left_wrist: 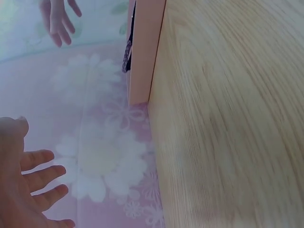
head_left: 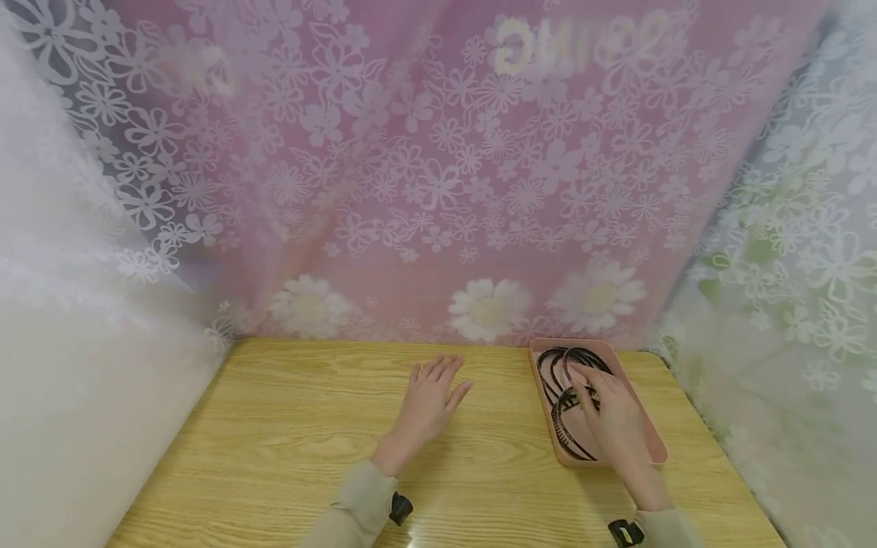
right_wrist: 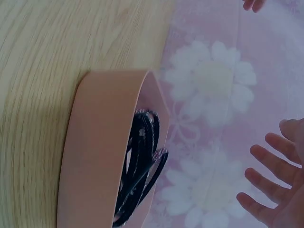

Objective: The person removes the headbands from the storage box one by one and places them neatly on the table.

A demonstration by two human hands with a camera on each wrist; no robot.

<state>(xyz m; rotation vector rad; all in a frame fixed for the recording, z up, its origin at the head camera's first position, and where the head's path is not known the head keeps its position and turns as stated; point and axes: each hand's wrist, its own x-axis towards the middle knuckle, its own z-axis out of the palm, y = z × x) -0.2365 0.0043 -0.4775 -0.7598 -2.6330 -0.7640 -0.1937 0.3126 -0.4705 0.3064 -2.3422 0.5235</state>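
The right hand (head_left: 613,422), fingers spread, hangs right over the black headbands (head_left: 572,396) in the pink tray (head_left: 658,449); the left hand (head_left: 428,403) is farther away.

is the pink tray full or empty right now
Neither: the pink tray holds several black headbands, with bare floor showing between them. The right hand hovers over them.

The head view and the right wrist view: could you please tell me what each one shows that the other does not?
Only the head view shows the left hand flat on the light wooden table, and the right hand reaching into the tray. Only the right wrist view shows the tray's outer side wall close up. Both show the pink rectangular plastic tray, the thin black plastic headbands and the pink flowered curtain.
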